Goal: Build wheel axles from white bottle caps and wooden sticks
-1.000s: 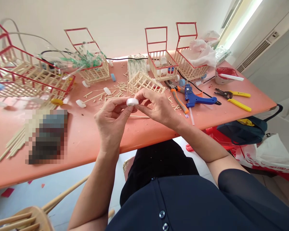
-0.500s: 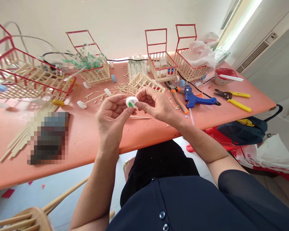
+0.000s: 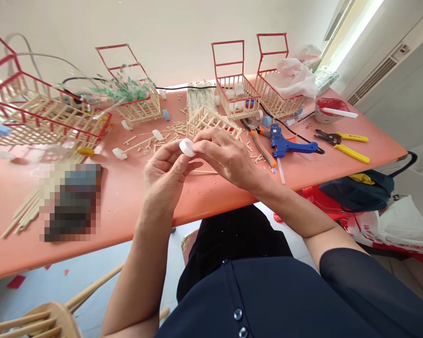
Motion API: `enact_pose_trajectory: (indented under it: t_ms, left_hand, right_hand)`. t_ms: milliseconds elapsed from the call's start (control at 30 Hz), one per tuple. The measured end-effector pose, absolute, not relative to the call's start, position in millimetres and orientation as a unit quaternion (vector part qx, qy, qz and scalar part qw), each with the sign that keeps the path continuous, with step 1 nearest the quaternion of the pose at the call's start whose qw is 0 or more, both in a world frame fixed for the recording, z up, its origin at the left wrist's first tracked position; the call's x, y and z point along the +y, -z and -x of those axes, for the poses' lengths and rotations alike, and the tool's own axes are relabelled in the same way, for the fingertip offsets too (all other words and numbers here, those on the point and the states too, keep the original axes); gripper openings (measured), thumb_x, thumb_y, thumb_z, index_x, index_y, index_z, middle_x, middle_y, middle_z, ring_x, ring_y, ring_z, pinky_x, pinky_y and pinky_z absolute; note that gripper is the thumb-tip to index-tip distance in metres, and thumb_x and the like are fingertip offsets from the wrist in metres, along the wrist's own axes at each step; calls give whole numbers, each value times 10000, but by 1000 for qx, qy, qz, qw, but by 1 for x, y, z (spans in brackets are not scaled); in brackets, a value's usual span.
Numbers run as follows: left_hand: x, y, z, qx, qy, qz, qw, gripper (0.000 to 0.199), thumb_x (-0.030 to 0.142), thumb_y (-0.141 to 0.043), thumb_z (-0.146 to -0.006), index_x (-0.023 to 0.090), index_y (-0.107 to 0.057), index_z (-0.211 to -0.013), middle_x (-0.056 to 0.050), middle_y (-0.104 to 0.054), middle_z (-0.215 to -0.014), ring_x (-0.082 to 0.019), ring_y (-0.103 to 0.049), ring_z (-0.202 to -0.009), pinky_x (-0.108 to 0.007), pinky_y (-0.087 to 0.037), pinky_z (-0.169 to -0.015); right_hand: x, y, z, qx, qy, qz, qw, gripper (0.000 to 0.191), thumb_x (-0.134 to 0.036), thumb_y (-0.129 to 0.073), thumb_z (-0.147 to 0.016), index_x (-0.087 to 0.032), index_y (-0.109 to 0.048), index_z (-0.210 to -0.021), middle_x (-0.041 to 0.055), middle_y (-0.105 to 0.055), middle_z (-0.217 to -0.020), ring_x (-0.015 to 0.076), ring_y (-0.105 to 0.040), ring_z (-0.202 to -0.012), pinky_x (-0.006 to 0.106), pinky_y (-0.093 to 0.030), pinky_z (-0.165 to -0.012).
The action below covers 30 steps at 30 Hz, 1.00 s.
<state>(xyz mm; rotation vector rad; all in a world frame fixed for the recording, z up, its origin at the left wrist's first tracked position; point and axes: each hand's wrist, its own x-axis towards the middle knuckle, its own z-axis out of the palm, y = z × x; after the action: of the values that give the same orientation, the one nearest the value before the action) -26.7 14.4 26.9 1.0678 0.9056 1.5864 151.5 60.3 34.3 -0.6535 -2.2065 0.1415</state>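
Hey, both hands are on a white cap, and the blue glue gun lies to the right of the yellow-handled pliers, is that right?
Not quite: in the head view, the blue glue gun lies to the left of the yellow-handled pliers, not the right. The rest is right: the left hand and the right hand are both on the white cap.

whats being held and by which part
A white bottle cap, by its rim: left hand pinching it, right hand at its edge.

A small, round white plastic cap [image 3: 186, 147] is held tilted above the table, its right edge covered, just left of the frame's centre.
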Motion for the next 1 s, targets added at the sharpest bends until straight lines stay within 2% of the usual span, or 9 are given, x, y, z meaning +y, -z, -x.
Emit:
enact_pose_trajectory:
  t_ms: [133,233,367,433,533,667,833,1000]
  left_hand:
    - [14,-28,27,355,-643,-454,505,363,530,-927,-825,278,-829,-1068,-68,-835,-1137,-265,-799,-1139,-380,-688,-961]
    - [13,-27,26,354,-632,-464,510,424,607,-896,-832,267,-834,-1077,-82,-843,-1135,-273,-804,-1135,-392,-687,-975]
    - [15,-24,28,372,-626,-444,522,383,541,-957,-784,257,-841,-1014,-64,-851,-1061,-241,-822,-1024,-377,-696,-948]
    - [16,-22,31,378,-619,-426,541,377,546,-948,-794,256,-837,-1008,-68,-852,-1083,-236,-821,-1026,-362,-698,-934]
    - [18,-20,34,373,-614,-400,569,365,547,-942,-802,250,-823,-977,-75,-854,-1097,-240,-821,-1051,-355,-697,-940]
    - [19,-17,36,368,-615,-387,580,338,529,-941,-811,246,-814,-946,-69,-860,-1070,-235,-825,-1038,-351,-699,-940]
    - [18,-16,35,390,-600,-395,576,396,586,-910,-826,237,-818,-988,-93,-864,-1071,-269,-834,-1053,-382,-711,-912]
    - [16,-16,34,387,-593,-399,583,407,592,-928,-800,232,-817,-955,-101,-866,-1094,-278,-839,-1050,-385,-720,-881]
  right_hand:
    - [58,-35,-152,-878,-42,260,399,277,-236,-451,-1151,-249,-725,-1191,73,-712,-1269,191,-649,-1183,363,-553,-1038]
    - [59,-34,-151,-880,-21,273,388,295,-220,-452,-1145,-258,-740,-1193,70,-705,-1244,198,-645,-1154,367,-552,-1024]
    - [61,-32,-150,-881,11,248,402,273,-256,-469,-1151,-232,-738,-1190,66,-709,-1221,186,-640,-1139,345,-551,-1026]
    - [61,-32,-151,-876,6,243,417,268,-275,-482,-1150,-212,-732,-1223,76,-710,-1225,187,-640,-1157,342,-548,-1047]
    - [60,-34,-153,-868,-17,269,416,302,-292,-470,-1152,-245,-715,-1322,75,-688,-1273,198,-632,-1216,354,-535,-1090]
    - [61,-34,-154,-876,-18,270,398,324,-336,-503,-1139,-254,-717,-1368,94,-672,-1289,225,-629,-1187,396,-536,-1096]
    - [65,-27,-152,-876,-18,278,393,335,-255,-479,-1136,-321,-714,-1366,64,-678,-1301,215,-615,-1188,427,-532,-1107]
    - [64,-28,-151,-884,-21,280,373,338,-186,-483,-1118,-305,-740,-1303,68,-692,-1322,224,-623,-1228,431,-510,-1115]
